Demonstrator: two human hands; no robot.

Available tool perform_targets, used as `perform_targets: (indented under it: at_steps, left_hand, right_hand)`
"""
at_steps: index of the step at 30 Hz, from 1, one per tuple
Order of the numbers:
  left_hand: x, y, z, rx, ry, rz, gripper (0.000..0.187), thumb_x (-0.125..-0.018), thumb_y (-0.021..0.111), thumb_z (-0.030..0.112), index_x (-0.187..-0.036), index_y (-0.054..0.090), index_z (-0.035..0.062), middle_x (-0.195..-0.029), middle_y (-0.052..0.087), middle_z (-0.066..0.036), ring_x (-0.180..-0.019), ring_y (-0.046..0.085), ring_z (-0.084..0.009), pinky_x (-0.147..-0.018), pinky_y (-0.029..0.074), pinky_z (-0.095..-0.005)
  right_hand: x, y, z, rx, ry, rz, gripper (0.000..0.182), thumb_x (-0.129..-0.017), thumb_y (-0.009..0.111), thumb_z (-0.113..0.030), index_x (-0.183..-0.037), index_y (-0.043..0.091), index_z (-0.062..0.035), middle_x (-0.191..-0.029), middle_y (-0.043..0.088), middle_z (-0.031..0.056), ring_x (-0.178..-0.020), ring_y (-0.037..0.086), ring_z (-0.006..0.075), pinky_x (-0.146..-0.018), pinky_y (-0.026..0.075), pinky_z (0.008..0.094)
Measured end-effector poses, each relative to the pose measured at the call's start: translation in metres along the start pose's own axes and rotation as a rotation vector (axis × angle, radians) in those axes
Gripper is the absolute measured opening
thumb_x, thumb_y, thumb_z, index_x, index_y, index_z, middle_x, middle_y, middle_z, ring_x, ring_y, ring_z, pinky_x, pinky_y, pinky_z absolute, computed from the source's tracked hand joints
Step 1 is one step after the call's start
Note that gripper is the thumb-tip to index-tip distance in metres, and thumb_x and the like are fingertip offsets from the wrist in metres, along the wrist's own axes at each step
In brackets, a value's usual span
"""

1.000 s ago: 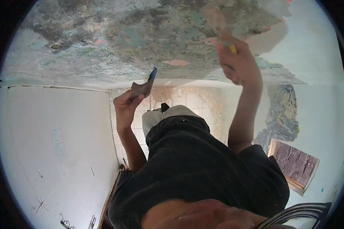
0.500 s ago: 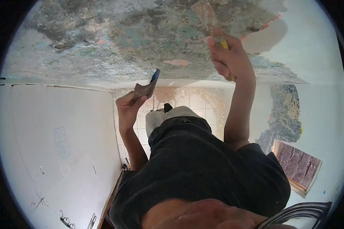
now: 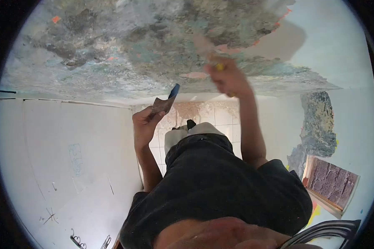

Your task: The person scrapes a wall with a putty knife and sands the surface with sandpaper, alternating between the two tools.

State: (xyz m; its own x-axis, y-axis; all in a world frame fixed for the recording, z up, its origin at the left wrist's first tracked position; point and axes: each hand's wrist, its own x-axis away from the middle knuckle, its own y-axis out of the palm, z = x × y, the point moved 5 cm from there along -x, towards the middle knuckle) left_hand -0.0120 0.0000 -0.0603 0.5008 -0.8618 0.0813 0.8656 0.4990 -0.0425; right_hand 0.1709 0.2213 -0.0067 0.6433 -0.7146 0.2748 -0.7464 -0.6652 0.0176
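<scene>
My left hand (image 3: 145, 126) pinches a curled piece of sandpaper (image 3: 162, 106), brown on one face and dark blue on the other, between thumb and fingers. In my right hand (image 3: 230, 79) is a scraper (image 3: 203, 45) with a yellow handle, its blade pointing up and left. Motion smears both blade and fingers. Behind the scraper spreads a wall (image 3: 124, 41) with its paint stripped, mottled grey, green and brown with pinkish patches. The sandpaper stays low, near the wall's bottom edge in this view.
A white panel (image 3: 79, 137) with drawn marks and hooks (image 3: 77, 240) stands on the left. At the right are another stripped patch (image 3: 318, 124) and a small framed opening (image 3: 332, 182). Pale floor tiles (image 3: 224, 114) show below, beside dusty brown debris (image 3: 191, 110).
My right hand has swept the scraper down and to the left across the wall. My left hand, still holding the sandpaper, has shifted slightly right and down as the view moved.
</scene>
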Motion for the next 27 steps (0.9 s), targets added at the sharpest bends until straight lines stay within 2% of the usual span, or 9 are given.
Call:
perform_targets:
  at_steps: [3, 5, 9, 12, 15, 18, 21, 24, 27]
  left_hand:
    - [-0.015, 0.017, 0.055, -0.315, 0.222, 0.002, 0.022, -0.084, 0.067, -0.003, -0.106, 0.071, 0.0005, -0.093, 0.073, -0.008, -0.085, 0.065, -0.0087, -0.077, 0.051, -0.0262]
    - [-0.030, 0.033, 0.100, -0.515, 0.458, 0.111, 0.027, -0.085, 0.064, -0.003, -0.111, 0.070, 0.0039, -0.099, 0.073, -0.011, -0.088, 0.069, -0.0121, -0.076, 0.053, -0.0280]
    - [-0.083, 0.084, 0.161, -0.426, 1.228, 0.364, 0.031, -0.082, 0.061, -0.004, -0.109, 0.069, 0.0084, -0.108, 0.070, -0.015, -0.090, 0.071, -0.0273, -0.075, 0.057, -0.0350]
    - [-0.102, 0.124, 0.150, -0.671, 1.061, 0.310, 0.035, -0.079, 0.059, -0.005, -0.110, 0.067, 0.0109, -0.112, 0.068, -0.015, -0.093, 0.069, -0.0312, -0.073, 0.058, -0.0378]
    - [-0.107, 0.134, 0.082, -0.838, 0.727, 0.144, 0.038, -0.079, 0.058, -0.006, -0.112, 0.065, 0.0123, -0.113, 0.067, -0.015, -0.096, 0.068, -0.0321, -0.074, 0.058, -0.0379]
    - [-0.095, 0.130, 0.052, -0.725, 0.786, 0.123, 0.041, -0.077, 0.058, -0.007, -0.112, 0.066, 0.0128, -0.113, 0.067, -0.014, -0.099, 0.067, -0.0310, -0.074, 0.057, -0.0379]
    - [-0.077, 0.129, 0.113, -0.598, 1.059, 0.309, 0.043, -0.078, 0.057, -0.008, -0.113, 0.067, 0.0128, -0.114, 0.067, -0.013, -0.102, 0.067, -0.0303, -0.076, 0.057, -0.0388]
    - [-0.082, 0.127, 0.156, -0.528, 1.224, 0.449, 0.044, -0.078, 0.057, -0.009, -0.115, 0.067, 0.0129, -0.115, 0.067, -0.013, -0.105, 0.066, -0.0282, -0.078, 0.057, -0.0388]
    - [-0.107, 0.137, 0.126, -0.658, 1.146, 0.325, 0.040, -0.080, 0.057, -0.007, -0.114, 0.067, 0.0114, -0.112, 0.067, -0.014, -0.096, 0.068, -0.0303, -0.074, 0.057, -0.0378]
  right_hand:
    - [-0.001, 0.007, 0.072, 0.236, 0.078, -0.047, 0.023, -0.090, 0.068, -0.024, -0.089, 0.058, -0.0029, -0.055, 0.046, -0.0036, -0.040, 0.039, 0.0047, -0.035, 0.031, 0.0256]
    - [0.019, 0.008, 0.102, 0.162, 0.191, -0.154, 0.057, -0.091, 0.066, -0.030, -0.139, 0.049, -0.0044, -0.060, 0.049, -0.0017, -0.044, 0.042, 0.0063, -0.038, 0.035, 0.0249]
    - [0.044, 0.005, 0.135, 0.266, 0.272, -0.220, 0.063, -0.092, 0.064, -0.034, -0.145, 0.041, -0.0084, -0.062, 0.050, -0.0012, -0.044, 0.040, 0.0065, -0.039, 0.036, 0.0254]
    - [0.060, 0.002, 0.124, 0.308, 0.245, -0.222, 0.063, -0.092, 0.063, -0.033, -0.146, 0.039, -0.0111, -0.064, 0.050, -0.0010, -0.046, 0.038, 0.0070, -0.040, 0.036, 0.0250]
    - [0.066, -0.019, 0.122, 0.283, 0.199, -0.134, 0.062, -0.093, 0.062, -0.031, -0.147, 0.039, -0.0123, -0.064, 0.049, -0.0015, -0.047, 0.038, 0.0072, -0.042, 0.036, 0.0249]
    - [0.067, -0.053, 0.136, 0.221, 0.116, 0.052, 0.059, -0.093, 0.062, -0.029, -0.146, 0.041, -0.0127, -0.062, 0.047, -0.0032, -0.047, 0.037, 0.0061, -0.042, 0.035, 0.0250]
    - [0.075, -0.080, 0.139, 0.114, 0.133, 0.267, 0.059, -0.093, 0.065, -0.026, -0.145, 0.042, -0.0098, -0.060, 0.045, -0.0040, -0.045, 0.037, 0.0044, -0.039, 0.034, 0.0243]
    - [0.080, -0.096, 0.129, -0.003, 0.055, 0.313, 0.059, -0.095, 0.062, -0.025, -0.146, 0.038, -0.0046, -0.064, 0.046, -0.0043, -0.043, 0.037, 0.0031, -0.037, 0.034, 0.0217]
    - [0.085, -0.096, 0.110, -0.212, -0.145, 0.268, 0.058, -0.097, 0.059, -0.028, -0.145, 0.038, -0.0022, -0.068, 0.046, -0.0044, -0.043, 0.037, 0.0027, -0.038, 0.034, 0.0208]
